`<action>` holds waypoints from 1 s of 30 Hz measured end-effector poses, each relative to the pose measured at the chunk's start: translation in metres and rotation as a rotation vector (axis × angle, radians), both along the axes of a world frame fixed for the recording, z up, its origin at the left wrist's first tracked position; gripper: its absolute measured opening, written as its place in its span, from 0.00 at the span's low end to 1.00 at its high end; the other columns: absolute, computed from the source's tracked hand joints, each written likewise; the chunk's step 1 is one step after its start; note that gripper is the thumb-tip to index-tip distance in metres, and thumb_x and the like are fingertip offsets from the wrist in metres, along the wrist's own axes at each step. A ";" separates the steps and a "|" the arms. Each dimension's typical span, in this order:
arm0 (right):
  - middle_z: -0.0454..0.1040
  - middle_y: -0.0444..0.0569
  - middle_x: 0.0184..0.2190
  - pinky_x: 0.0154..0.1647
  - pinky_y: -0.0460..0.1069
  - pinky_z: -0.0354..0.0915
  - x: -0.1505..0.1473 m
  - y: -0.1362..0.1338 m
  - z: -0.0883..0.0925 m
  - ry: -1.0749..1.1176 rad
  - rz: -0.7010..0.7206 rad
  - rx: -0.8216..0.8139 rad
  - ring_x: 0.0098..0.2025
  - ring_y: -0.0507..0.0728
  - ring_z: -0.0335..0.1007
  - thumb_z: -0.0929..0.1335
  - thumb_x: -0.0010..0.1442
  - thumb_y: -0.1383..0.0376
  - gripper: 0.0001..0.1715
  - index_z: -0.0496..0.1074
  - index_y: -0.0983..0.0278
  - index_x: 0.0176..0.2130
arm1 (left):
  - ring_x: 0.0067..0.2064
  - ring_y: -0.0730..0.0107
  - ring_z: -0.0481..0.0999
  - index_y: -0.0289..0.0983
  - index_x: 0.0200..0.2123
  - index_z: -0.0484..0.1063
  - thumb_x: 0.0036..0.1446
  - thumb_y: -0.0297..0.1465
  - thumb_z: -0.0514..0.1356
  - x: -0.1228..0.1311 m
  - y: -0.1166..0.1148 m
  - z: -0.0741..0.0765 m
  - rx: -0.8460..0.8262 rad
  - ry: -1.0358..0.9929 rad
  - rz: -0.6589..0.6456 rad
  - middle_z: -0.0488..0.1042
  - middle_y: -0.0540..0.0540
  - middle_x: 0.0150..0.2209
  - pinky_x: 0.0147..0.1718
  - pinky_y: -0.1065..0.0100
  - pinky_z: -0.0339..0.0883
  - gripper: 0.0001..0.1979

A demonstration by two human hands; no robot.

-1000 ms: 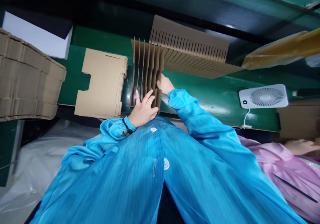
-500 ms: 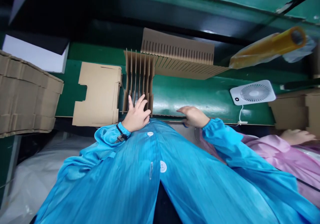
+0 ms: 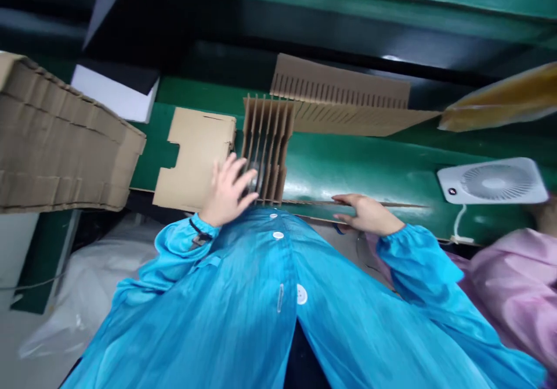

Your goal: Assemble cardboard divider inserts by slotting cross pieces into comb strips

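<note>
Cardboard divider (image 3: 266, 145), one — left fingers (image 3: 238, 170) spread wide beside it, right hand (image 3: 369, 214) seemingly open.

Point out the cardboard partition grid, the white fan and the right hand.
Brown corrugated cardboard partition grid (image 3: 266, 145): head view, on the middle slotted panels.
White square plastic fan (image 3: 494, 181): head view, on the round grille.
Bare right hand (image 3: 369, 215): head view, on the back of the hand.
</note>
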State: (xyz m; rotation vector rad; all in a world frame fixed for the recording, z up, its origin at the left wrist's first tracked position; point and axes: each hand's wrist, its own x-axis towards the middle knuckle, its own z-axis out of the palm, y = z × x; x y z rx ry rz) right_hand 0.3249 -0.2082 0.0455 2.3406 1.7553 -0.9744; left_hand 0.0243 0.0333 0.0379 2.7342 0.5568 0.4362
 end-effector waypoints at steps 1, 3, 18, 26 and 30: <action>0.78 0.59 0.50 0.52 0.58 0.72 0.001 -0.001 -0.001 0.027 -0.012 0.000 0.50 0.66 0.77 0.67 0.55 0.60 0.27 0.76 0.66 0.53 | 0.69 0.42 0.55 0.37 0.59 0.66 0.64 0.40 0.57 -0.015 0.012 -0.001 0.002 -0.009 0.148 0.63 0.32 0.63 0.65 0.35 0.47 0.24; 0.80 0.57 0.47 0.50 0.59 0.74 0.003 0.000 -0.004 0.059 -0.013 0.002 0.47 0.66 0.79 0.65 0.54 0.60 0.26 0.77 0.63 0.51 | 0.69 0.41 0.54 0.35 0.61 0.63 0.62 0.40 0.58 -0.050 0.034 -0.005 -0.005 0.012 0.472 0.61 0.30 0.63 0.65 0.38 0.47 0.26; 0.80 0.59 0.46 0.51 0.63 0.73 -0.009 0.051 0.033 0.029 0.104 0.420 0.48 0.68 0.78 0.64 0.62 0.53 0.23 0.77 0.62 0.49 | 0.57 0.54 0.73 0.33 0.35 0.74 0.49 0.31 0.68 -0.126 0.055 -0.061 -0.359 -0.162 1.298 0.75 0.36 0.53 0.62 0.58 0.62 0.11; 0.81 0.54 0.35 0.44 0.56 0.73 -0.063 0.108 0.056 0.268 -0.101 0.697 0.38 0.61 0.79 0.67 0.62 0.55 0.18 0.79 0.64 0.43 | 0.33 0.67 0.78 0.35 0.33 0.74 0.53 0.36 0.67 -0.111 0.034 0.021 0.013 -0.525 1.151 0.77 0.49 0.31 0.36 0.66 0.74 0.10; 0.78 0.47 0.27 0.33 0.52 0.73 -0.109 0.154 0.070 0.827 -0.357 0.632 0.28 0.56 0.75 0.67 0.61 0.44 0.37 0.70 0.67 0.58 | 0.31 0.68 0.80 0.36 0.35 0.73 0.57 0.29 0.65 -0.068 -0.007 0.089 0.454 -0.539 0.587 0.79 0.48 0.31 0.32 0.69 0.73 0.04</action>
